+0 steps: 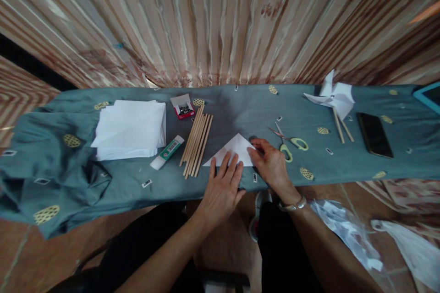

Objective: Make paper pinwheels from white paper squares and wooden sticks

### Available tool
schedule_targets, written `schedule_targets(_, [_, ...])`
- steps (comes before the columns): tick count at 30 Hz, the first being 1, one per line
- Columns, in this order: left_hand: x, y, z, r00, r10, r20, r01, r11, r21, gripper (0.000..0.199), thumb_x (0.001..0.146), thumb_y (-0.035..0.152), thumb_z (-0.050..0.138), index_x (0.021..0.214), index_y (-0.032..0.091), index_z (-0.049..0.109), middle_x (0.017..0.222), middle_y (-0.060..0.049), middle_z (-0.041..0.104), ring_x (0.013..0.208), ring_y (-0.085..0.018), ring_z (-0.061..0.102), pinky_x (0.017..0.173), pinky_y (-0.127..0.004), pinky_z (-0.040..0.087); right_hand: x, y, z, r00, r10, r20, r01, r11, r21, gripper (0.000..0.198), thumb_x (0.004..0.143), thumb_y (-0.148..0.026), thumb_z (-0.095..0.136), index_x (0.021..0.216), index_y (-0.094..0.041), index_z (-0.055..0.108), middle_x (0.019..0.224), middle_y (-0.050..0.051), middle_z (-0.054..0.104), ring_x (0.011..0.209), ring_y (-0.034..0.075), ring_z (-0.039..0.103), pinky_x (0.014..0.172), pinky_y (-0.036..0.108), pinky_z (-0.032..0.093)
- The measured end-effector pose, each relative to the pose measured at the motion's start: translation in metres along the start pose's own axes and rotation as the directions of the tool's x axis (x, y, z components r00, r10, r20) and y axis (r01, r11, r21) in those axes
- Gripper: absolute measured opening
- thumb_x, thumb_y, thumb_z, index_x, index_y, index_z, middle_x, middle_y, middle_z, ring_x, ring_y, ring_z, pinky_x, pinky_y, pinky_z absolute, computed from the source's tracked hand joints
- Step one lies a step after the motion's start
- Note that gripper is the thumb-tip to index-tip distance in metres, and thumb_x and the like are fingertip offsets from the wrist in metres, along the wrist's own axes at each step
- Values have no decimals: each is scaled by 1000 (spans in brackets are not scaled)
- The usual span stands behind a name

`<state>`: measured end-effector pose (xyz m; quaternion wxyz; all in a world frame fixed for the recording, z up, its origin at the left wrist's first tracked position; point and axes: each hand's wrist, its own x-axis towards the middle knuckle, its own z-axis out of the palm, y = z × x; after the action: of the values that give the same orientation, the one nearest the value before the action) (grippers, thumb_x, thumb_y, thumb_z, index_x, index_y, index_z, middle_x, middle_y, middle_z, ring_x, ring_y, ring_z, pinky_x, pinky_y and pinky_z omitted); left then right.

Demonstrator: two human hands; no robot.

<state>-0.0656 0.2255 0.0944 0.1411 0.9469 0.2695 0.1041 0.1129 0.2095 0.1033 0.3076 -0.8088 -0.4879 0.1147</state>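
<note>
From the head camera, we see the folded paper [238, 143] lying as a flat triangle just to the right of the wooden sticks [196, 142], its peak pointing away from us. Our left hand [222, 192] rests palm down with fingers spread over the paper's near edge. Our right hand [273, 165] bends its fingers at the side farther from the sticks, the thumb at the paper; the corner there is hidden, so we cannot tell whether we pinch it. To crease well, we should probably keep the left fingers flat so the layers don't slip, check that the corners meet, then press firmly along the fold in one stroke. The scissors [283, 137] lie right of the sticks, beyond the paper, near our right knuckles, so we'd best keep that elbow room in mind.
</note>
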Motion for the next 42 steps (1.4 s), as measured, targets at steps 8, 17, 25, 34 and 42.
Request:
schedule_targets(8, [2, -1, 0, 1000, -10, 30, 10, 1000, -11, 65, 87, 41, 58, 140, 9, 39, 151, -19, 37, 144, -35, 24, 113, -66, 19, -1, 0, 1, 1000, -12, -12, 12, 999, -47, 30, 85, -33, 54, 106, -16, 67, 92, 11, 76, 84, 26, 72, 76, 37, 55])
schedule_targets(17, [0, -1, 2, 999, -2, 39, 2, 1000, 8, 65, 89, 44, 55, 140, 8, 39, 151, -20, 37, 144, -37, 23, 112, -68, 18, -5, 4, 3, 985, -171, -31, 165, 975, -152, 38, 92, -38, 47, 115, -11, 62, 98, 14, 74, 89, 26, 69, 80, 38, 54])
schedule_targets(25, [3, 1, 0, 997, -23, 72, 21, 999, 37, 65, 89, 44, 54, 141, 9, 38, 152, -18, 35, 145, -35, 21, 113, -67, 18, -32, -4, 10, 951, -310, -20, 286, 901, -326, 54, 95, -41, 42, 142, -13, 37, 144, 20, 46, 135, 30, 40, 106, 49, 34])
schedule_targets(34, [0, 3, -6, 996, -47, 80, 41, 997, 70, 60, 89, 42, 54, 139, 10, 42, 152, -18, 36, 144, -37, 23, 113, -67, 18, -42, 36, -6, 973, -213, -91, 169, 922, -347, 51, 97, -40, 38, 140, -12, 40, 145, 22, 44, 135, 31, 40, 106, 52, 33])
schedule_targets(42, [-13, 0, -6, 996, -76, 49, 69, 988, 137, 60, 90, 41, 52, 140, 9, 43, 153, -19, 33, 144, -40, 21, 112, -66, 21, -51, 62, -22, 972, -153, -177, 87, 938, -335, 47, 95, -31, 41, 137, -12, 45, 143, 23, 44, 134, 33, 41, 104, 54, 36])
